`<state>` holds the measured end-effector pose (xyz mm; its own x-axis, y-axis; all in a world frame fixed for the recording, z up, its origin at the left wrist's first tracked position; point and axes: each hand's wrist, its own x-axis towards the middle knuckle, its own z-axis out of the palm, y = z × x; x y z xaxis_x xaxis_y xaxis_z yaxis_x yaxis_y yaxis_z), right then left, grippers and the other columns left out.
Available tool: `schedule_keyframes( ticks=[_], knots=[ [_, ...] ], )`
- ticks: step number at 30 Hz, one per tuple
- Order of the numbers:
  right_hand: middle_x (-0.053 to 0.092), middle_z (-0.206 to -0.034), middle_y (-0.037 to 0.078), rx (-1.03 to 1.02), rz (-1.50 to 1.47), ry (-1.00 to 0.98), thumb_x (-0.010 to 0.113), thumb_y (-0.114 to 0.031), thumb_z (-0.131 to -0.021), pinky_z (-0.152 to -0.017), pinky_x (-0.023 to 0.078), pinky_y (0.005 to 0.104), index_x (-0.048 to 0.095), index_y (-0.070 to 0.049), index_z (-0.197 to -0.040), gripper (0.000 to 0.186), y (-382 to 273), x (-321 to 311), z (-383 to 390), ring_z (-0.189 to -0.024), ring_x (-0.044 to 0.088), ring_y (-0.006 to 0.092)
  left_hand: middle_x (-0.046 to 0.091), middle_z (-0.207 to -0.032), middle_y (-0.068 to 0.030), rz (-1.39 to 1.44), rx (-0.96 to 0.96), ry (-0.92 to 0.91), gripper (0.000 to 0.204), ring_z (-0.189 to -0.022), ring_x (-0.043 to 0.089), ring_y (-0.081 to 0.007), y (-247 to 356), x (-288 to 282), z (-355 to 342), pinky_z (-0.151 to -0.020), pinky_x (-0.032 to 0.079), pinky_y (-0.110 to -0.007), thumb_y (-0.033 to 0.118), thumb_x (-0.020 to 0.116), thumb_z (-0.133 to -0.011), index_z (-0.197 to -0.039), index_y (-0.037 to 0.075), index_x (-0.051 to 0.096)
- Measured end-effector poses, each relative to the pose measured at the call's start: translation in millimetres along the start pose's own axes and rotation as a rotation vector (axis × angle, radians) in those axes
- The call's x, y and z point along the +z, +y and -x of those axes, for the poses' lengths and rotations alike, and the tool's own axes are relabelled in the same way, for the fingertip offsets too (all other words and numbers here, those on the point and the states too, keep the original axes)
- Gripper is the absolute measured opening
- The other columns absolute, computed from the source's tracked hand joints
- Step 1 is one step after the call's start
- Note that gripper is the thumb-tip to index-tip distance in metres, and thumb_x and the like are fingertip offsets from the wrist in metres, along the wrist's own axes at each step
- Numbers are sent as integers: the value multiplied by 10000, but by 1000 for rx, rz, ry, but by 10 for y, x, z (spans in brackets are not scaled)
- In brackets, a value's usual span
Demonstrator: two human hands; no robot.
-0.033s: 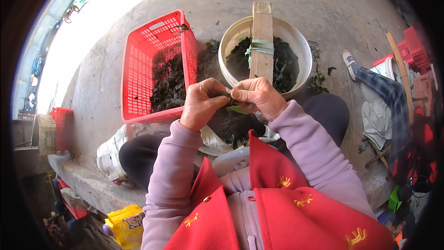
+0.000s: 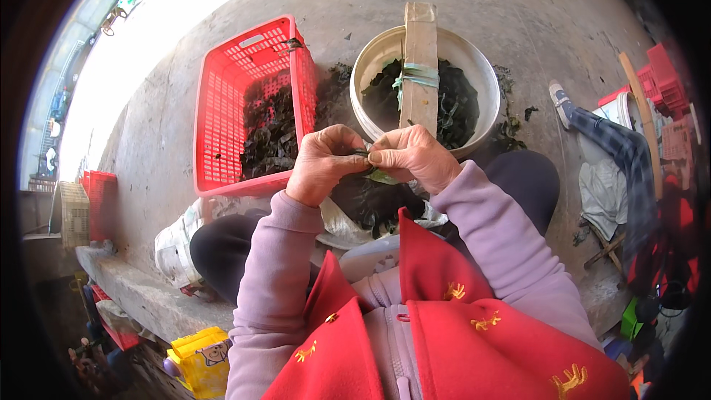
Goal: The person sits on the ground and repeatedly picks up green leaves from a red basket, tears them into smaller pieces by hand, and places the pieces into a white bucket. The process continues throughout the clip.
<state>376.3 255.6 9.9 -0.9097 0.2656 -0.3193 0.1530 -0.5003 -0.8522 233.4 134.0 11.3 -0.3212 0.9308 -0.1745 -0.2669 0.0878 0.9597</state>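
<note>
My left hand [image 2: 324, 164] and my right hand [image 2: 412, 157] meet in front of me, fingertips pinched together on a small dark strip of seaweed [image 2: 363, 154]. A greenish piece [image 2: 381, 177] shows just under the right fingers. Below the hands, a heap of dark seaweed [image 2: 374, 206] lies on a pale sheet [image 2: 337, 228] between my legs. Beyond the right hand stands a round white tub [image 2: 485, 78] holding dark green seaweed [image 2: 457, 107]. A wooden plank [image 2: 420, 37], tied round with pale green cord, lies across it.
To the left is a red plastic crate [image 2: 211, 104] with dark seaweed [image 2: 270, 141] in it. Seaweed scraps [image 2: 511, 130] litter the concrete floor [image 2: 511, 7]. Another person's leg [image 2: 615, 133] reaches in at the right. A yellow bag [image 2: 204, 367] and white sack [image 2: 178, 255] sit at lower left.
My fingertips have shifted slightly and closed nearer together on the seaweed strip, so less of it shows. The tub and crate stay where they were.
</note>
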Motion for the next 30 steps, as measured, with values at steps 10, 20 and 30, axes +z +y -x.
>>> schedule_keyframes(
  ticks=[10,20,30],
  knots=[
    [373,-582,-57,53,-508,-257,568,-157,-872,-390,205,184,576,-36,-862,121,50,-115,5,-450,280,24,549,-1047,-93,351,231,-71,166,-918,539,-156,-99,34,2,-828,425,-273,-60,625,-729,-851,27,554],
    [499,-595,-39,-91,-10,138,637,-116,-813,-384,236,169,614,-4,-832,116,-142,-39,98,-439,336,7,603,-951,-73,199,214,329,34,-831,548,-103,-106,59,14,-754,454,-244,-26,606,-763,-780,1,619],
    [595,-666,-14,-189,299,158,612,-59,-809,-427,314,168,653,41,-913,151,-586,-59,367,-496,432,7,546,-1141,-105,-261,267,131,604,-1080,489,-192,271,-72,-67,-959,333,-349,435,600,-779,-1206,22,491]
  ],
)
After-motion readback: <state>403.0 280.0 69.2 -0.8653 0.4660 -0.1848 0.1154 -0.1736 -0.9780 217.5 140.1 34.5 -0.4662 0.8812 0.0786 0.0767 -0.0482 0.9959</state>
